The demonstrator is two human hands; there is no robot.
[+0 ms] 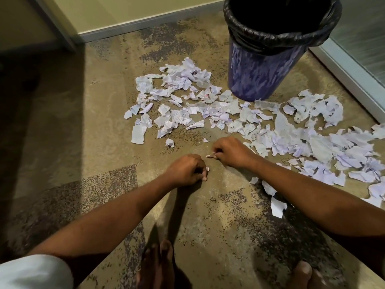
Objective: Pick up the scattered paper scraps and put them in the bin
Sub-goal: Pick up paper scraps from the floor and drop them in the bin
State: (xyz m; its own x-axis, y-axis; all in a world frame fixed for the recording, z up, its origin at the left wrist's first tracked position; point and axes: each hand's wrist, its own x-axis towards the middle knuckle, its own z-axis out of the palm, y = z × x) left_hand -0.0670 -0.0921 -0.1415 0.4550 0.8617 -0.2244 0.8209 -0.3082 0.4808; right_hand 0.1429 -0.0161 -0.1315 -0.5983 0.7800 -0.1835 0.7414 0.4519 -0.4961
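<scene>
Several torn white paper scraps [218, 113] lie spread over the carpet, from the middle to the right edge. A blue bin [260, 74] lined with a black bag [281, 32] stands upright at the top right, just behind the scraps. My left hand [187, 171] is low over the carpet with its fingers curled around a small scrap [207, 169]. Just right of it, my right hand [229, 152] pinches another small scrap [210, 156] at the near edge of the pile.
A wall and skirting board [145, 22] run along the back. A glass partition with a pale frame [350, 69] stands to the right of the bin. A dark furniture leg [54, 24] sits at the far left. My bare feet [158, 265] are at the bottom edge.
</scene>
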